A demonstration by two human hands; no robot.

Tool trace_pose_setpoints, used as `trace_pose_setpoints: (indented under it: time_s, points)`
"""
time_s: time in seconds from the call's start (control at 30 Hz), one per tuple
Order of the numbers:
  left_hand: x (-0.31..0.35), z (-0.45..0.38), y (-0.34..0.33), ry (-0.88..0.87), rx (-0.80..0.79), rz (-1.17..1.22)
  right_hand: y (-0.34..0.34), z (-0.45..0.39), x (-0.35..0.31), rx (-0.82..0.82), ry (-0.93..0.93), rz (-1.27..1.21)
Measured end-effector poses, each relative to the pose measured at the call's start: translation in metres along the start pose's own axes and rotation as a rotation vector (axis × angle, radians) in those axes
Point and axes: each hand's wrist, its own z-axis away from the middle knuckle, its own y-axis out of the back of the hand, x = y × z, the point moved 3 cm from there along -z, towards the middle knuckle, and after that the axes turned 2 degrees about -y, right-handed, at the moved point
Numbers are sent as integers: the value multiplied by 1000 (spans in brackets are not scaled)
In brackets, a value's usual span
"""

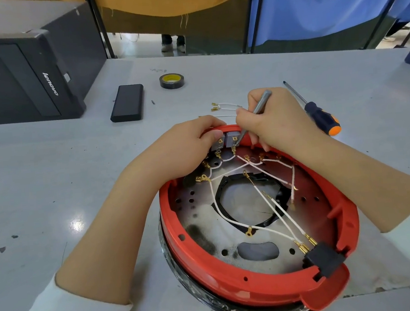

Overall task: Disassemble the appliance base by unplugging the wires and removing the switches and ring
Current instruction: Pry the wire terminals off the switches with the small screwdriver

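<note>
Red appliance base [260, 289] sitting at the counter's [51, 168] near edge. Left hand [185, 144] curled over the far rim, fingers pinching the left switch [216, 144]. Right hand [268, 122] gripping grey tweezers [257, 111], tips touching the right switch [232, 139]. White wires [259, 190] strung across the plate.

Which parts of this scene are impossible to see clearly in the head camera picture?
- Tip of the grey metal tool: head view, hidden between the right hand and the switches.
- Left hand fingertips: curled over the red ring, out of sight.
- Switch fronts: face away from the camera.
- Black base under the ring: cut off by the bottom edge.
- Loose wires on the table: their far ends are behind the right hand.
</note>
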Motion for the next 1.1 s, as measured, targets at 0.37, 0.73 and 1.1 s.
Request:
trace_pose_setpoints:
  time_s: [0.37, 0.73, 1.1]
  points:
    - [-2, -1, -1, 4, 2, 15, 6, 11, -4, 139, 93, 55]
    - [-1, 0, -1, -4, 4, 0, 0, -2, 1, -13, 3, -4]
    - [-1, 0, -2, 1, 2, -6, 0, 2, 2, 42, 60, -8]
